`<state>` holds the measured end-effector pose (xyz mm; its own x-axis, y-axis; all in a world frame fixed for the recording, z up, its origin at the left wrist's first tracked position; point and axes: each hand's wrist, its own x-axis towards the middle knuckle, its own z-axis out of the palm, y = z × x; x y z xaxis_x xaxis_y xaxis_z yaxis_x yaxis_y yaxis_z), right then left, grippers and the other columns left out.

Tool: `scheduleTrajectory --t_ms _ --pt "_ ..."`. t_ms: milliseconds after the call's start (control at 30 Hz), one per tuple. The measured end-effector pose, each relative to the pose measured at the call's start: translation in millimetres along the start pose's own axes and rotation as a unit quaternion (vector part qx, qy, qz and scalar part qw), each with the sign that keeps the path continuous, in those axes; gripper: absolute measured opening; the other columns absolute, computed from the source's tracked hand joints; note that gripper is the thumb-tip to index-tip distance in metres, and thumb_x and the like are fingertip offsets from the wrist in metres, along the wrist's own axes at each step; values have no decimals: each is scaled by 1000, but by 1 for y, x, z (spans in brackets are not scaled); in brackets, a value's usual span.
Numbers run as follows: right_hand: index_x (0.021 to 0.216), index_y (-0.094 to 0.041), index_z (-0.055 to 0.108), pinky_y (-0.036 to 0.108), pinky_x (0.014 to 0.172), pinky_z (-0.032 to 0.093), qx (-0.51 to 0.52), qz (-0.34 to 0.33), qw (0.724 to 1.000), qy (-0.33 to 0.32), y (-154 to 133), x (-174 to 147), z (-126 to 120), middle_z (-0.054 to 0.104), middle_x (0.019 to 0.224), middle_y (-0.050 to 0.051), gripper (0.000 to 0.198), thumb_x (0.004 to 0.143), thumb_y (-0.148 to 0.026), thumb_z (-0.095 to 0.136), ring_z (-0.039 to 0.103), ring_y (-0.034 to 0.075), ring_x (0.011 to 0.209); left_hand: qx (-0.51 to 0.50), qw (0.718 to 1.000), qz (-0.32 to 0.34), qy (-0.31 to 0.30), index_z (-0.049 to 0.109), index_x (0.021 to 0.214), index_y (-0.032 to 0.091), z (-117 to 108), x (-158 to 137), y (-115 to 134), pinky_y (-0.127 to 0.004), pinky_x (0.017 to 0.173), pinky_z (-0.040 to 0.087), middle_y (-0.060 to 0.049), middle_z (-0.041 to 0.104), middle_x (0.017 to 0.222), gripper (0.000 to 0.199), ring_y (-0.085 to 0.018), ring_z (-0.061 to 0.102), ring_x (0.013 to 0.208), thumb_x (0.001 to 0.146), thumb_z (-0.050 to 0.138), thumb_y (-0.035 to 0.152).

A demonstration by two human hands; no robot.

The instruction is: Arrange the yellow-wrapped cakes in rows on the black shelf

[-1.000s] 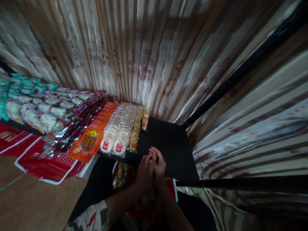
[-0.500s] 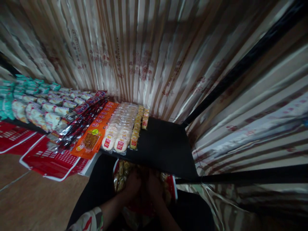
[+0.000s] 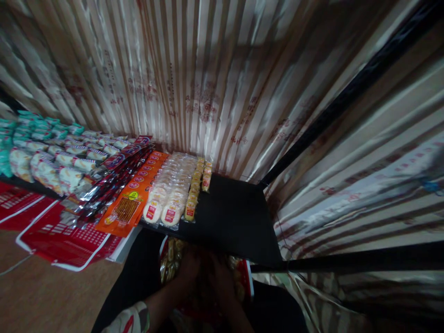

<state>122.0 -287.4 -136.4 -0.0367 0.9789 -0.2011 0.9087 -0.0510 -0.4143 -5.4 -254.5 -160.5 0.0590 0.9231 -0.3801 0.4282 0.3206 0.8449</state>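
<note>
Both of my hands are down inside a red basket (image 3: 248, 277) between my legs, partly under the shelf's front edge. My left hand (image 3: 189, 268) is on the basket's left side, beside shiny gold-wrapped snack packs (image 3: 169, 264). My right hand (image 3: 220, 275) is close by on the right, near more small wrapped snacks (image 3: 239, 284). Deep shadow hides the fingers of both hands, so what they hold, if anything, does not show. Above them on the black shelf (image 3: 232, 217) stand two rows of small yellow-wrapped snacks (image 3: 191, 203), one longer than the other.
Left of the yellow snacks lie round white rice crackers (image 3: 169, 213), orange stick-snack bags (image 3: 125, 210), dark red packets (image 3: 114, 162), white packs (image 3: 71, 178) and teal packs (image 3: 38, 127). Red baskets (image 3: 65, 238) stand below left. Black poles (image 3: 322, 111) and a striped curtain (image 3: 222, 69) border the shelf.
The view has shifted slightly, so the shelf and its snacks sit a little lower and further left. Both hands stay in the basket, moving slightly among the snacks.
</note>
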Motion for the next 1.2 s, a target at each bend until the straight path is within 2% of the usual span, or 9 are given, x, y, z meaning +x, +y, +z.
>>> scheduleTrajectory --t_ms 133,233,333,433,567,700,867,1067,1200 --pt "112 -25 62 31 93 45 79 -41 996 16 -4 -20 -20 60 121 7 35 84 -25 43 57 21 110 -84 996 -6 -23 61 102 16 -8 -12 2 -35 97 40 -11 66 107 32 -23 58 103 78 41 24" --pt "109 -27 64 32 88 49 136 -57 989 31 -5 -33 -30 63 113 6 32 83 -30 47 61 20 101 -159 987 3 -20 59 100 15 -17 -27 5 -35 95 41 -12 64 107 31 -23 57 103 74 48 29" --pt "110 -25 63 35 93 47 204 -57 973 96 -7 -39 -34 61 117 7 33 80 -33 51 58 22 107 -178 984 4 2 56 96 15 -27 -41 10 -35 91 42 -12 63 104 31 -24 58 100 73 50 34" --pt "117 -20 56 39 94 46 302 3 938 172 -13 -36 -35 60 120 10 44 77 -38 54 56 24 112 -195 981 -2 16 53 90 16 -36 -50 24 -34 85 44 -8 63 93 31 -22 59 91 71 53 41" --pt "109 -17 55 37 80 53 425 92 879 194 -25 -21 -44 67 104 11 46 73 -45 57 64 25 94 -223 974 11 41 50 82 19 -41 -55 51 -30 74 46 -4 61 81 29 -19 58 80 70 53 45" --pt "98 -19 56 32 71 54 503 87 837 194 -37 -7 -56 69 91 7 38 73 -47 58 66 21 81 -251 966 3 67 47 78 20 -38 -53 72 -25 62 44 1 58 71 17 -14 56 68 72 51 35" --pt "109 -19 52 31 75 54 565 48 804 178 -48 6 -66 69 94 6 43 72 -40 63 66 20 86 -229 967 -1 111 46 76 20 -34 -41 84 -23 57 41 3 53 66 9 -12 51 61 73 50 27" --pt "111 -18 51 30 76 54 595 46 779 194 -47 40 -74 69 93 6 51 65 -33 67 66 18 83 -218 971 45 87 51 86 18 -31 -25 96 -27 64 47 -3 61 78 18 -15 58 66 77 46 33" --pt "113 -19 53 30 74 54 566 26 795 216 -40 75 -80 68 94 6 51 67 -34 65 66 18 82 -141 969 109 169 50 109 13 -24 -14 97 -34 80 48 -13 59 108 35 -17 61 79 75 44 23"
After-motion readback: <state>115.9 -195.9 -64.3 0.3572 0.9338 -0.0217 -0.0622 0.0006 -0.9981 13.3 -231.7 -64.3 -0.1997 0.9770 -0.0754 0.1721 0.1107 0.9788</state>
